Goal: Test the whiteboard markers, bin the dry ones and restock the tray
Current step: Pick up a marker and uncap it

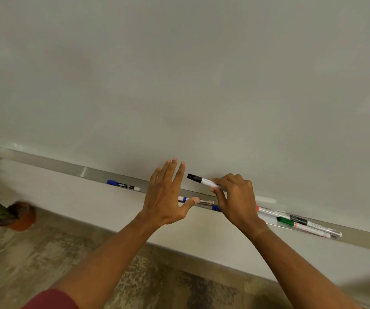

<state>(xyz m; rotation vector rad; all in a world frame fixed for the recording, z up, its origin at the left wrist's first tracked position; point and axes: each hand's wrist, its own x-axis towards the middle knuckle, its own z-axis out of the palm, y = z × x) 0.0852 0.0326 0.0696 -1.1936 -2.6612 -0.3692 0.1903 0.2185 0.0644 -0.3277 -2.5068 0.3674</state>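
Right hand point(235, 197) has its grip pinched on a black-capped whiteboard marker point(203, 180) held before the whiteboard point(179, 74). Left hand point(168, 195) is spread wide above the marker tray point(90, 172).

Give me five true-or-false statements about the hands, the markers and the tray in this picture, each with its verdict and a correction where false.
1. The right hand holds a black-capped marker. True.
2. The left hand grips a marker. False: its fingers are spread and hold nothing.
3. The held marker is uncapped. False: its black cap is on.
4. A blue-capped marker lies alone in the tray, to the left of both hands. True.
5. The green-capped marker lies on the floor. False: it lies in the tray, right of the hands, among other markers.
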